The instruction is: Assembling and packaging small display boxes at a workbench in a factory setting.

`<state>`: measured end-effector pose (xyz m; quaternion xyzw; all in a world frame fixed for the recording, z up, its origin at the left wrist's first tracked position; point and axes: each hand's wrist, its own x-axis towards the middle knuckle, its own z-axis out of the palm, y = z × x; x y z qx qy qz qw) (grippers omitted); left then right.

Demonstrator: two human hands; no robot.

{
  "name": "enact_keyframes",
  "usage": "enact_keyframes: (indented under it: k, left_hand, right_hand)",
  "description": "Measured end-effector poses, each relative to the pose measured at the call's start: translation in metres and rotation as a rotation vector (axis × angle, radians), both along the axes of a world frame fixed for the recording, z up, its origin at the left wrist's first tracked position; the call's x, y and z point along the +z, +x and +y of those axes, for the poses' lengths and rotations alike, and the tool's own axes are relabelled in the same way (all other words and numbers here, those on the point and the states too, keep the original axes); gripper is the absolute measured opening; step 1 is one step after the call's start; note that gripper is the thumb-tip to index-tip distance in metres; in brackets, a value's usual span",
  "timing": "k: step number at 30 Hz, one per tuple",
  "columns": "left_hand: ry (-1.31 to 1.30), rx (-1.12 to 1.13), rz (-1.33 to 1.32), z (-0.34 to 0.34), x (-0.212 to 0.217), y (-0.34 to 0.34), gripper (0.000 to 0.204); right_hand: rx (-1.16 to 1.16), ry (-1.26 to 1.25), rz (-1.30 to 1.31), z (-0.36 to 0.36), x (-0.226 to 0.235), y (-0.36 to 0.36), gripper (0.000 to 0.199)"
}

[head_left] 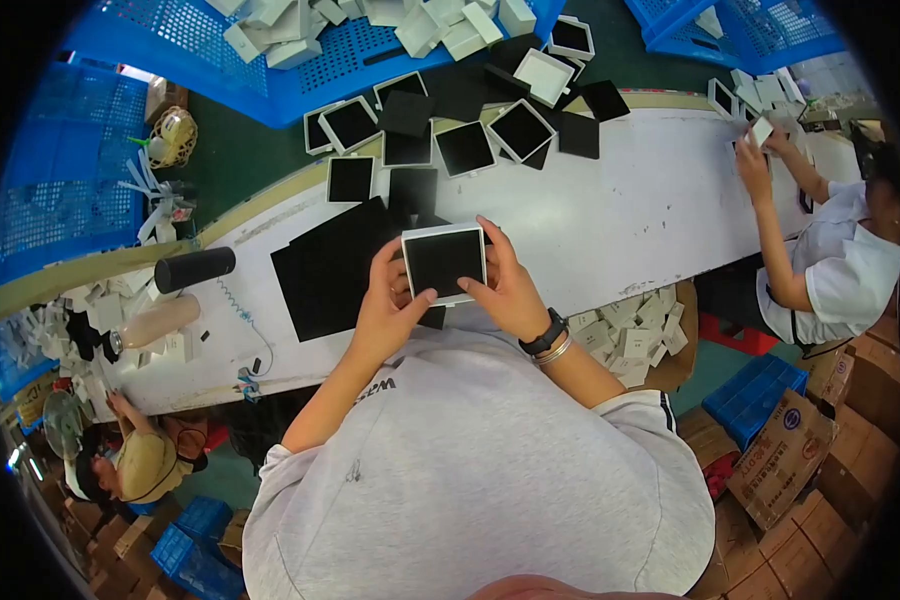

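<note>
Between my two hands is a small white box tray with a black lining [444, 262], raised above the white table near my chest. My left hand [392, 300] grips its left side, thumb at the front lower corner. My right hand [508, 290] grips the right side, its thumb on the lower rim and black lining. Black sheets [315, 262] lie on the table left of and beneath my hands. Beyond them are several similar black-lined white trays [465, 149] and black square pads [578, 135], some overlapping.
A blue crate [260, 85] of small white boxes stands at the far side. A black cylinder [195, 269] and a bottle [158, 322] lie at left. White boxes fill a carton [635, 335] below the table's right edge. Co-workers sit at right [835, 250] and lower left [140, 460].
</note>
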<state>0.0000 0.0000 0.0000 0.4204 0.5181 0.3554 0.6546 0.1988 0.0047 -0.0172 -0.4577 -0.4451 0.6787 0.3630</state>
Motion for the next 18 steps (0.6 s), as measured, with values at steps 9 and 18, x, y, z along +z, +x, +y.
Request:
enact_keyframes:
  k: [9,18]
  left_hand:
    - [0.641,-0.270,0.949,0.029,-0.013,-0.016,0.064]
    - [0.485,-0.331,1.251,0.018,-0.034,0.006,0.058]
  right_hand:
    - [-0.864,0.084,-0.491,0.036,-0.147,0.197,0.062]
    - [-0.726,0.351,-0.896,0.272,-0.139,0.158,0.057]
